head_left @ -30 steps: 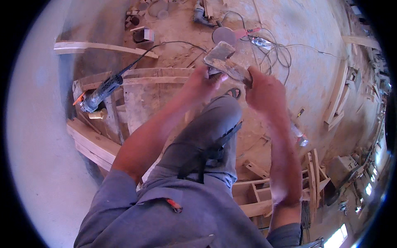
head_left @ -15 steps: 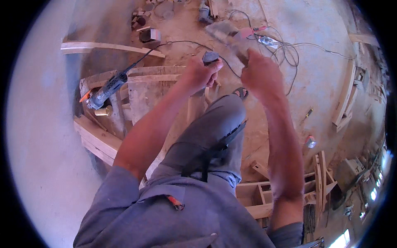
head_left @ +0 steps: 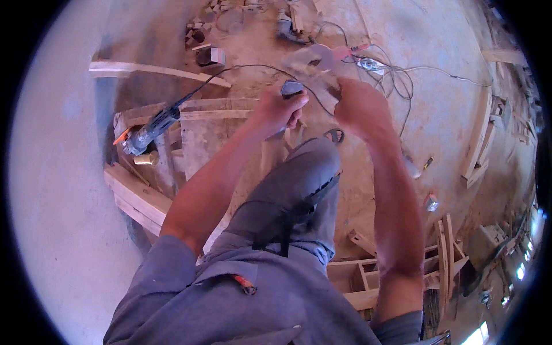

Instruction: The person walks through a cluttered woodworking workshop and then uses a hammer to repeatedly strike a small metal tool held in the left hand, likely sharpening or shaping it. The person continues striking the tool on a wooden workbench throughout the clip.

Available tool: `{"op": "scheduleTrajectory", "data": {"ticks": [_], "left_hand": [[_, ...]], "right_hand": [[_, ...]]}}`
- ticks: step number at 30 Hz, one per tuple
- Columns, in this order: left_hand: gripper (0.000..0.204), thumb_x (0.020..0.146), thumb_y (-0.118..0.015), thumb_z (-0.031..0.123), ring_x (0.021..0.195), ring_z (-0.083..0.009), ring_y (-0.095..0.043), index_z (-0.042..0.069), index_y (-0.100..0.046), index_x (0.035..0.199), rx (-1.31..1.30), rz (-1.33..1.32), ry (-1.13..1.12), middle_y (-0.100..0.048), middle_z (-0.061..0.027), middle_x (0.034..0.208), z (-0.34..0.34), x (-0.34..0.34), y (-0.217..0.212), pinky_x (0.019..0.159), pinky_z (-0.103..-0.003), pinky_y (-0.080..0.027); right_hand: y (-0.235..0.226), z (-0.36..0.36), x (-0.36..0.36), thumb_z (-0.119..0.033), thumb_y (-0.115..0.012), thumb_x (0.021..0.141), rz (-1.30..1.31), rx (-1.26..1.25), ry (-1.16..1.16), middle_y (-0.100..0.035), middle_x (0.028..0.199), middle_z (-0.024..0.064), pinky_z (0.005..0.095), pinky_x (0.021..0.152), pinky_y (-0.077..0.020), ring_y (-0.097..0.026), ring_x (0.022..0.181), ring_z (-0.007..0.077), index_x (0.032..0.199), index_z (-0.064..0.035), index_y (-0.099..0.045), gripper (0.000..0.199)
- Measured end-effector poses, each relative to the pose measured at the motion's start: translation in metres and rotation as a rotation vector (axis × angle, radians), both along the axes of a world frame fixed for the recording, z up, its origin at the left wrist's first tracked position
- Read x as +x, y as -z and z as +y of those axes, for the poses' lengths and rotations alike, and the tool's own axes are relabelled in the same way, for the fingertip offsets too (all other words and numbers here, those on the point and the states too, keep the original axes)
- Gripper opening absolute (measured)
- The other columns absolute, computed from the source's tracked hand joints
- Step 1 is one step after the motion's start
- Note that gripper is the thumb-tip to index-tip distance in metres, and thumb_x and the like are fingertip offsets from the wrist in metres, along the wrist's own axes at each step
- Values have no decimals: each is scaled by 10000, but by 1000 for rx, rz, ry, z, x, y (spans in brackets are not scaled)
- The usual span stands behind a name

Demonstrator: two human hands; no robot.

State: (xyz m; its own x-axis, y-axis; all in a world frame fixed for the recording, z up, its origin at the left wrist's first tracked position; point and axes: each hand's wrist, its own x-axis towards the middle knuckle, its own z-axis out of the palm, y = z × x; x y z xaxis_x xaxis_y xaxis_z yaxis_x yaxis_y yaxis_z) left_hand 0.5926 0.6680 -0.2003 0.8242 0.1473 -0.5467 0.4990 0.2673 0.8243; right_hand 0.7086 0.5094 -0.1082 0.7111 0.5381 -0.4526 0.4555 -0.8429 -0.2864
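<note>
The left hand (head_left: 276, 112) is closed around a small dark grey object (head_left: 291, 88). The right hand (head_left: 361, 106) grips a blurred, flat pale sheet (head_left: 313, 69), held up above the raised knee (head_left: 313, 158). An angle grinder (head_left: 148, 132) lies on wooden boards (head_left: 198, 138) to the left.

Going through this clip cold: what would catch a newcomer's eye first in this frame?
The two bare hands meeting at top centre: the right hand grips a blurred, pale flat piece, while the left hand holds a small dark object against it. Next, the grey power tool lying on the wooden bench at left, its cord running toward the tangle of cables on the dusty floor.
</note>
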Motion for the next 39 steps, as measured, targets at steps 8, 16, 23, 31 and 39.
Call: {"op": "scheduleTrajectory", "data": {"ticks": [8, 16, 23, 31, 39], "left_hand": [[133, 989, -679, 156, 519, -129, -554, 38, -640, 941, -77, 21, -17, -594, -39, 666, 1, -2, 10, 474, -315, -477], [153, 943, -727, 149, 592, -148, -588, 40, -621, 932, -41, 2, 18, -624, -59, 696, 3, -15, -17, 532, -319, -490], [160, 900, -759, 152, 595, -215, -653, 42, -647, 868, -432, -282, -178, -650, -92, 662, 71, -67, -35, 581, -380, -559], [168, 899, -765, 145, 578, -228, -652, 48, -637, 852, -438, -123, -273, -655, -97, 677, 62, -40, 4, 590, -398, -548], [223, 825, -839, 127, 522, -165, -645, 24, -665, 730, -266, -175, -128, -643, -68, 627, 48, -24, 7, 459, -320, -504]], "right_hand": [[4, 0, 3, -98, -577, 809, -15, -10, -78, -713, 997, 231, 522, 834, -543, -689, 983, 422, 1030, -40, -659, 243], [-2, 1, -17, -126, -617, 809, 35, -49, -38, -708, 1001, 240, 522, 838, -541, -688, 968, 425, 1027, -38, -653, 237], [24, -29, -44, -132, -600, 835, 192, -31, 215, -700, 1015, 266, 541, 867, -511, -662, 1017, 454, 1041, -8, -637, 244], [6, -14, -62, -205, -701, 859, 132, -8, 242, -707, 984, 265, 542, 832, -516, -671, 979, 461, 1085, -22, -641, 297], [-39, 20, -37, -186, -693, 882, -93, 112, 181, -710, 925, 250, 520, 777, -526, -679, 912, 462, 1097, -32, -627, 272]]}}
